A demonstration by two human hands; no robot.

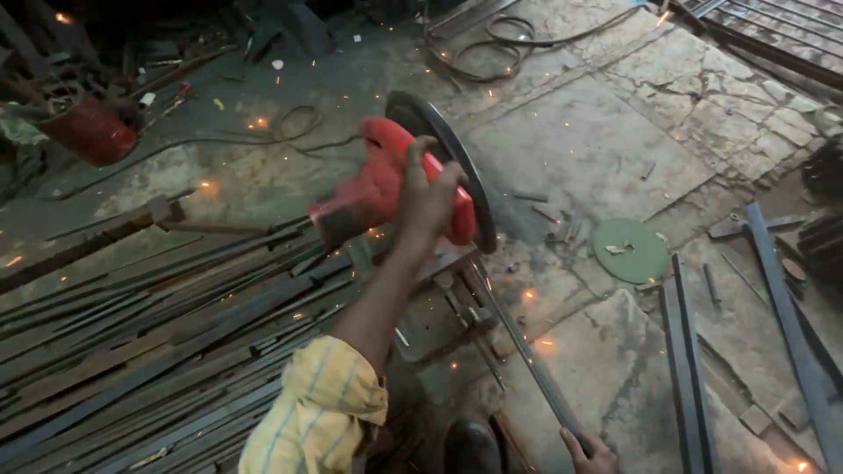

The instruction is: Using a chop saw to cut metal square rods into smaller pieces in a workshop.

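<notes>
Red chop saw [386, 189] with dark guarded blade [443, 167] raised at centre frame, above a long thin steel bar [527, 355] running down and right across the stone floor [597, 149]. Left hand [428, 195] wrapped tight around the saw's handle, yellow striped sleeve [318, 412] below; right hand [590, 452] at the bottom edge, fingers closed on the bar's near end. Stacked steel strips [149, 351] at left, green disc [630, 250] at right, sparks scattered about.

Stacked steel bars [149, 333] crowding left of the red chop saw [395, 189], green disc [630, 251] and flat bars [685, 360] right of it, bare stone floor [571, 149] beyond it
</notes>
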